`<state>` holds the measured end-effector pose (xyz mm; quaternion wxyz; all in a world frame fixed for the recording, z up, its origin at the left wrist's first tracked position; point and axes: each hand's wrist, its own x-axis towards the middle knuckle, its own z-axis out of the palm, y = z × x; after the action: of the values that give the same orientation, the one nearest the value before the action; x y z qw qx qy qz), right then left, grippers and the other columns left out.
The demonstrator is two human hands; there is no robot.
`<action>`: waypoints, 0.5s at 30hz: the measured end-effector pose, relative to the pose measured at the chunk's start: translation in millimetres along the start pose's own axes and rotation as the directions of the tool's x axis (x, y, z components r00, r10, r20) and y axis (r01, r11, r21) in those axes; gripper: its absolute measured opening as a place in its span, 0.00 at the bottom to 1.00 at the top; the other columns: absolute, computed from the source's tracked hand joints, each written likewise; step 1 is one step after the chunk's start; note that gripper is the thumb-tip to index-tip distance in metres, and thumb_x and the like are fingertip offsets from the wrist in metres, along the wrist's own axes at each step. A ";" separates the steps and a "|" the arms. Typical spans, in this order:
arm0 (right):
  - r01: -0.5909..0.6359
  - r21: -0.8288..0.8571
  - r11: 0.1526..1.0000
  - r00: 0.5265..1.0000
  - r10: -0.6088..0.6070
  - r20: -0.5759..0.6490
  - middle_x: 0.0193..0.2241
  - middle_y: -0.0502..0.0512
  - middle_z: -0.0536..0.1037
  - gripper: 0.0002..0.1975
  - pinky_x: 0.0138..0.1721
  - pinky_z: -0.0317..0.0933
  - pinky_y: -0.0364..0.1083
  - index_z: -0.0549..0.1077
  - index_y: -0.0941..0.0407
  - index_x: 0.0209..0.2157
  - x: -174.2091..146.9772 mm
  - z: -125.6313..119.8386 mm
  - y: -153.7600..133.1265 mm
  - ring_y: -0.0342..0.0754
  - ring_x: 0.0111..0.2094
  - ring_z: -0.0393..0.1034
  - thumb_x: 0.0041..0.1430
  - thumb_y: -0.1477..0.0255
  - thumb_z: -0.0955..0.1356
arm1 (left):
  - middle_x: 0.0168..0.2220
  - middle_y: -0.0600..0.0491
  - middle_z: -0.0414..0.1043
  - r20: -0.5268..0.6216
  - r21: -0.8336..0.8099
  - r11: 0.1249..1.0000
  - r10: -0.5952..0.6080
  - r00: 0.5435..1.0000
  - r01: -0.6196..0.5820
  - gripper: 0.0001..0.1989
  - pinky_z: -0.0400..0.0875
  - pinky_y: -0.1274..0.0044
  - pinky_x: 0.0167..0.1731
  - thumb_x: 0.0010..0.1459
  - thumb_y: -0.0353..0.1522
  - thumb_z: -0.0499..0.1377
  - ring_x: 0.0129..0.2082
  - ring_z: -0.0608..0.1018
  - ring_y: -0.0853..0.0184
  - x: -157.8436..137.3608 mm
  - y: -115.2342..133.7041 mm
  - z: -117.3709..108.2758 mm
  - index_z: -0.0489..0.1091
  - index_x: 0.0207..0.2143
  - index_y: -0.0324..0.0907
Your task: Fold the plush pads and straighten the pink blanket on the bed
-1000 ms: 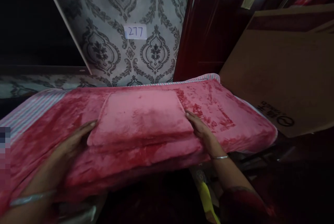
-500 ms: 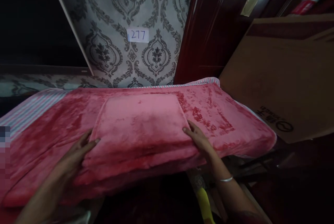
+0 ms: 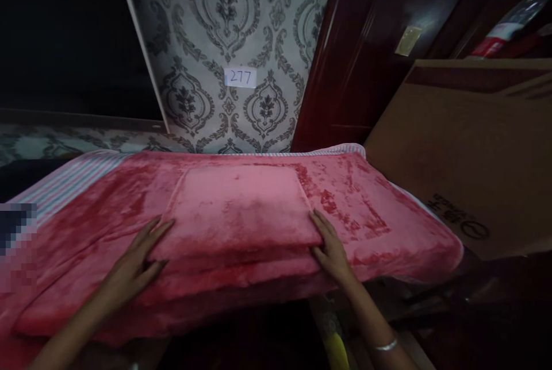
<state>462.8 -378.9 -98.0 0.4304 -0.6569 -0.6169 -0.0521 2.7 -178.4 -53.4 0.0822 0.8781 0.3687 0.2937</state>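
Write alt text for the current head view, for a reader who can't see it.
A person's left hand and right hand touch opposite sides of a folded pink plush cloth on a larger pink cover. Behind are a patterned wall with a paper marked 277 and a dark screen; a cardboard box stands at picture right.

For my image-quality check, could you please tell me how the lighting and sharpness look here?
Head view: dim, the blanket brighter than the near-black screen; head view: faint glare on the red panel; head view: box print soft, card legible.
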 end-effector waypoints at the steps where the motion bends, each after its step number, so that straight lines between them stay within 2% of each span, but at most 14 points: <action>1: 0.011 -0.029 1.000 1.000 -0.011 0.004 0.69 0.58 0.61 0.41 0.65 0.57 0.63 0.62 0.49 0.69 2.5 -0.4 -0.1 0.58 0.66 0.59 0.51 0.77 0.65 | 0.73 0.48 0.53 -0.001 0.016 1.000 0.008 1.000 -0.008 0.32 0.71 0.65 0.60 0.62 0.43 0.53 0.68 0.65 0.51 1.6 0.2 0.7 0.61 0.68 0.52; 3: 0.027 -0.054 0.998 1.000 -0.028 -0.011 0.68 0.57 0.63 0.40 0.62 0.62 0.62 0.68 0.48 0.64 7.0 -2.9 -0.8 0.58 0.61 0.64 0.47 0.79 0.64 | 0.73 0.46 0.51 0.000 0.045 0.999 0.015 1.000 -0.015 0.29 0.74 0.69 0.55 0.62 0.41 0.53 0.66 0.69 0.52 4.3 3.9 -1.5 0.65 0.66 0.49; 6: 0.033 0.041 0.999 0.995 -0.029 -0.091 0.61 0.57 0.71 0.30 0.59 0.65 0.62 0.78 0.48 0.54 18.7 -9.6 -5.3 0.58 0.57 0.69 0.48 0.77 0.64 | 0.69 0.47 0.60 -0.013 0.047 0.999 0.002 1.000 -0.002 0.24 0.74 0.69 0.54 0.60 0.38 0.52 0.63 0.72 0.54 12.1 15.3 -13.7 0.73 0.58 0.48; 7: 0.005 0.109 0.994 0.993 0.009 -0.120 0.58 0.57 0.74 0.26 0.57 0.67 0.61 0.79 0.49 0.51 25.5 -12.2 -8.3 0.58 0.56 0.70 0.50 0.75 0.65 | 0.66 0.47 0.65 -0.031 0.016 1.000 -0.019 0.999 0.020 0.23 0.74 0.68 0.54 0.59 0.37 0.53 0.62 0.73 0.54 17.1 20.1 -19.5 0.75 0.54 0.48; 9: -0.121 0.298 0.947 0.975 0.169 -0.142 0.51 0.58 0.79 0.18 0.49 0.73 0.60 0.80 0.51 0.47 45.0 -16.9 -16.4 0.58 0.49 0.75 0.55 0.69 0.68 | 0.58 0.47 0.74 -0.072 -0.140 0.985 -0.115 0.991 0.104 0.20 0.76 0.67 0.51 0.55 0.38 0.55 0.57 0.77 0.54 32.7 31.0 -32.5 0.77 0.48 0.46; 10: -0.199 0.408 0.891 0.954 0.272 -0.127 0.46 0.57 0.81 0.15 0.43 0.76 0.58 0.80 0.52 0.45 57.9 -18.7 -21.0 0.57 0.44 0.77 0.56 0.65 0.69 | 0.54 0.47 0.77 -0.077 -0.266 0.949 -0.194 0.978 0.168 0.19 0.78 0.67 0.48 0.54 0.39 0.57 0.52 0.79 0.54 43.4 37.2 -39.2 0.77 0.46 0.44; 12: -0.318 0.609 0.727 0.899 0.435 -0.050 0.38 0.55 0.82 0.15 0.33 0.77 0.54 0.78 0.53 0.41 89.8 -21.3 -29.3 0.54 0.34 0.78 0.55 0.61 0.72 | 0.43 0.48 0.80 -0.045 -0.531 0.798 -0.361 0.931 0.284 0.19 0.80 0.68 0.40 0.51 0.42 0.61 0.41 0.82 0.56 70.4 51.1 -52.5 0.76 0.43 0.42; 14: -0.337 0.742 0.580 0.876 0.482 0.022 0.32 0.52 0.81 0.15 0.31 0.77 0.52 0.75 0.54 0.38 129.5 -23.1 -33.8 0.52 0.30 0.78 0.51 0.61 0.75 | 0.36 0.49 0.80 -0.029 -0.699 0.639 -0.473 0.880 0.321 0.20 0.79 0.69 0.37 0.48 0.42 0.66 0.37 0.81 0.57 103.2 65.9 -65.0 0.75 0.41 0.39; 15: -0.320 0.783 0.533 0.878 0.478 0.034 0.31 0.51 0.81 0.15 0.32 0.78 0.52 0.74 0.54 0.37 151.9 -24.1 -34.1 0.51 0.30 0.79 0.50 0.63 0.75 | 0.36 0.49 0.79 -0.050 -0.740 0.596 -0.510 0.859 0.311 0.21 0.79 0.69 0.37 0.48 0.41 0.68 0.38 0.81 0.56 121.0 72.7 -71.0 0.75 0.42 0.39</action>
<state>480.2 -282.3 25.1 0.7231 -0.5252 -0.3690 0.2552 72.6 -151.2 85.7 0.4311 0.6208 0.4274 0.4961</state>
